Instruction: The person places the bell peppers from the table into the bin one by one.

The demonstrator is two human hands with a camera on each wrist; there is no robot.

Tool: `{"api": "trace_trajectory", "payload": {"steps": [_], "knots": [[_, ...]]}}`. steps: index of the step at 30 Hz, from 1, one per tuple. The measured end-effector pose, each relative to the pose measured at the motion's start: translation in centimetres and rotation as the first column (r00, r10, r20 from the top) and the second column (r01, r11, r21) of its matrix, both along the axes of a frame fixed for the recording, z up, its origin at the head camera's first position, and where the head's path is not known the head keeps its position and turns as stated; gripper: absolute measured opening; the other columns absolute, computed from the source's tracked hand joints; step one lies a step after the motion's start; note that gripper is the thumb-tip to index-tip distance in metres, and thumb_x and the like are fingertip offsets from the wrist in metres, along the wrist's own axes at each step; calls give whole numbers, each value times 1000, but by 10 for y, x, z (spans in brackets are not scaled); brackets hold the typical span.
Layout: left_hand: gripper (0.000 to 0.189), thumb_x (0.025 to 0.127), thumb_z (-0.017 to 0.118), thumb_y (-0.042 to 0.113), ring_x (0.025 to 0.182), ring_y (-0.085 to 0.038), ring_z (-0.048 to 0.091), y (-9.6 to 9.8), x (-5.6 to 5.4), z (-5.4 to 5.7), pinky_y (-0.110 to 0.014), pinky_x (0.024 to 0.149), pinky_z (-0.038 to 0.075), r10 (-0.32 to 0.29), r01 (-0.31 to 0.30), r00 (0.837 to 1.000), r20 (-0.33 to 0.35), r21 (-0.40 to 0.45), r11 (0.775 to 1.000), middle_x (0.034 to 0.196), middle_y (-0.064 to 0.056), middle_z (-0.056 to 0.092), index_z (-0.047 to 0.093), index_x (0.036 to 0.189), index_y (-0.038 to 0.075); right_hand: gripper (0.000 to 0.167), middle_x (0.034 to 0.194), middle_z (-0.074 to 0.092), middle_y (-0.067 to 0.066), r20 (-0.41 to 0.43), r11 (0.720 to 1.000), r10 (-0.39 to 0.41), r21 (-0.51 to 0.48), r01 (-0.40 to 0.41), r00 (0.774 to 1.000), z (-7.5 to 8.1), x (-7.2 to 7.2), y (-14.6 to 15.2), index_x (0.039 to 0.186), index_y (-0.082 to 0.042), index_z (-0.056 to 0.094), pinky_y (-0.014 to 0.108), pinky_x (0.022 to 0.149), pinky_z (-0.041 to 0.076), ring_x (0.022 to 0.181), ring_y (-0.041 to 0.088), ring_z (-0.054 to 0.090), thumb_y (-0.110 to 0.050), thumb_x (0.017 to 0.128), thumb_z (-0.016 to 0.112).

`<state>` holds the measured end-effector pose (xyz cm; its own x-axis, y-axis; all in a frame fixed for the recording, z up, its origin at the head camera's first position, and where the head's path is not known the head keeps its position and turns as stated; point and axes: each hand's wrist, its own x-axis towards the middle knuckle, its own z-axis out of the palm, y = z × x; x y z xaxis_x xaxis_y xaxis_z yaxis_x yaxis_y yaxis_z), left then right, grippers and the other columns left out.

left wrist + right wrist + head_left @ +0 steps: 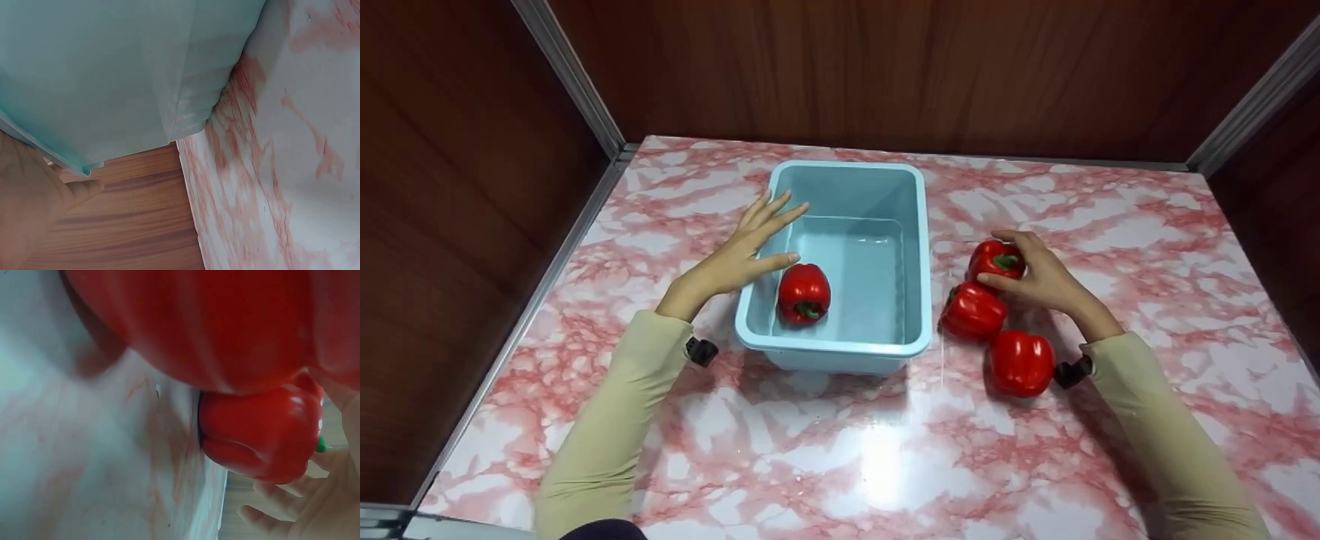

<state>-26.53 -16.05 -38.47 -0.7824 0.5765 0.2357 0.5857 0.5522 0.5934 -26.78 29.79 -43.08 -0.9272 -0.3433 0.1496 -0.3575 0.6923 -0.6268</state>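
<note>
My left hand [739, 251] has its fingers spread over the left rim of a light blue plastic bin [924, 262], and it holds nothing. Inside the bin, by its left wall, lies one red bell pepper [804, 294]. To the right of the bin, my right hand [1039, 274] grips the farthest red bell pepper [986, 255], thumb on the near side and fingers on the far side, its green stem facing up. Close against it lies a second red bell pepper [973, 311], and a third pepper [1020, 364] sits nearest me. The right wrist view shows peppers [214, 326] close up beside the hand.
Everything stands on a table with a red and white marbled top [810, 450]. Dark wooden panels [885, 75] close off the back and both sides, with metal strips [577, 75] in the corners.
</note>
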Motion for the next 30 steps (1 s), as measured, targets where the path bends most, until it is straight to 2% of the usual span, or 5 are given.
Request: {"api": "trace_trajectory", "payload": {"steps": [19, 30], "knots": [[65, 88, 55, 49, 142, -26, -9, 0, 1, -1, -63, 106, 4, -3, 3, 1000, 8, 14, 1000, 156, 8, 7, 26, 145, 38, 77, 134, 41, 18, 31, 1000, 2, -14, -1, 1000, -6, 0, -1, 140, -9, 36, 55, 94, 37, 115, 35, 46, -37, 79, 73], [66, 88, 56, 49, 142, -20, -12, -1, 0, 0, -63, 106, 3, -2, 2, 1000, 10, 8, 1000, 156, 8, 7, 25, 145, 38, 77, 132, 45, 16, 45, 999, -13, -33, 15, 999, -8, -2, -2, 139, -11, 37, 53, 93, 40, 113, 32, 49, -37, 77, 74]]}}
